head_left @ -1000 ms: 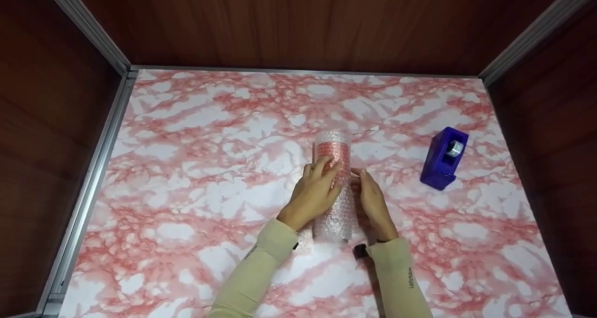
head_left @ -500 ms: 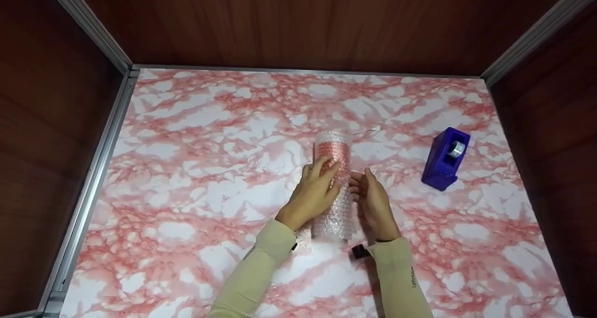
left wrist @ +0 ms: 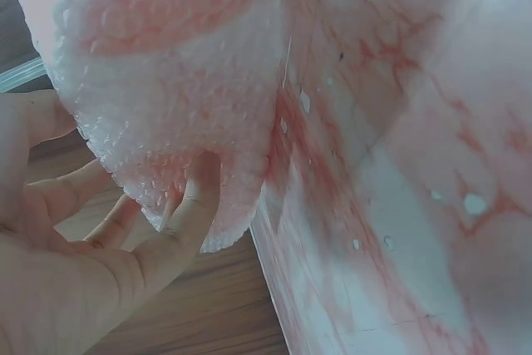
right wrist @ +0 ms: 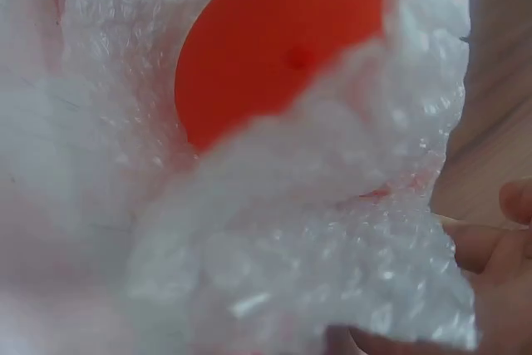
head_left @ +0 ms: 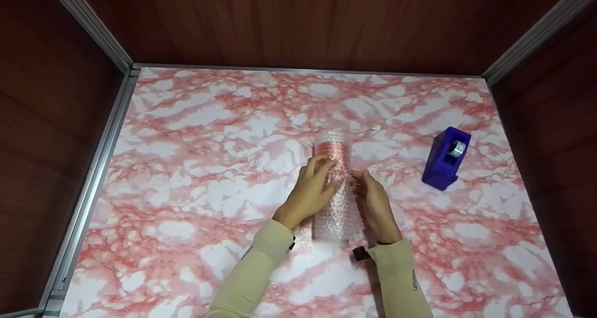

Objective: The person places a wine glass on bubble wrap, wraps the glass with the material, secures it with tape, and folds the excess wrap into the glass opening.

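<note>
A cylinder rolled in bubble wrap (head_left: 333, 220) lies lengthwise at the middle of the table, and red shows through its far half. The right wrist view looks into one end, where a flat round orange-red end face (right wrist: 266, 60) sits inside the loose wrap. My left hand (head_left: 308, 190) holds the roll from the left, fingers bent over its top; in the left wrist view the thumb (left wrist: 195, 197) presses into the wrap. On the other side my right hand (head_left: 377, 206) touches the roll's right edge with its fingers, the thumb raised apart; part of those fingers is hidden behind wrap.
A purple tape dispenser (head_left: 440, 164) with a roll of clear tape (head_left: 457, 148) stands to the right. The table (head_left: 210, 169) has a red and white marbled top. Dark wood panels (head_left: 298, 24) with metal edging close in the back and both sides.
My right fingers have shifted slightly and spread a little at the roll's edge. The left hand has slid slightly left over the wrap. The near right edge of the wrap flares out more.
</note>
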Action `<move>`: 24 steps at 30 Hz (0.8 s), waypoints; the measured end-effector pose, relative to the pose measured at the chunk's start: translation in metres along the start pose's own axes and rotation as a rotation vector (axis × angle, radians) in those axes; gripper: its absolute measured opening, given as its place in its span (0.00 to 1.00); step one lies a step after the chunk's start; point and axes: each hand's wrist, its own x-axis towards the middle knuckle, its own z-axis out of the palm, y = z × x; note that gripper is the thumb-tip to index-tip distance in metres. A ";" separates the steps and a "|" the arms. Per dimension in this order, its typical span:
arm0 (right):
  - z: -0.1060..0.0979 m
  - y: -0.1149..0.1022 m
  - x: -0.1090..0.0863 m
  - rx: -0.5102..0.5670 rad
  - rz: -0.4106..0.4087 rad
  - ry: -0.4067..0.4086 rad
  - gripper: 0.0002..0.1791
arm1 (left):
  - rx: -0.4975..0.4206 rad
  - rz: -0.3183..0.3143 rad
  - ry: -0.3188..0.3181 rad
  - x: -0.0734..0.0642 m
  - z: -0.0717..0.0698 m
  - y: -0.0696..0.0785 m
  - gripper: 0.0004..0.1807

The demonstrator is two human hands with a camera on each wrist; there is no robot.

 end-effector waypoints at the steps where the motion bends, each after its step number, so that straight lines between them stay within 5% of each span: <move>1: 0.000 -0.001 -0.001 -0.023 -0.015 -0.002 0.31 | -0.008 -0.002 0.001 0.000 0.000 -0.001 0.28; 10: -0.001 -0.009 -0.007 -0.170 -0.125 -0.031 0.25 | -0.094 -0.039 -0.014 -0.003 -0.002 -0.007 0.27; 24: 0.003 -0.010 -0.014 -0.369 -0.351 -0.091 0.18 | -0.382 -0.110 -0.011 -0.012 0.002 -0.025 0.29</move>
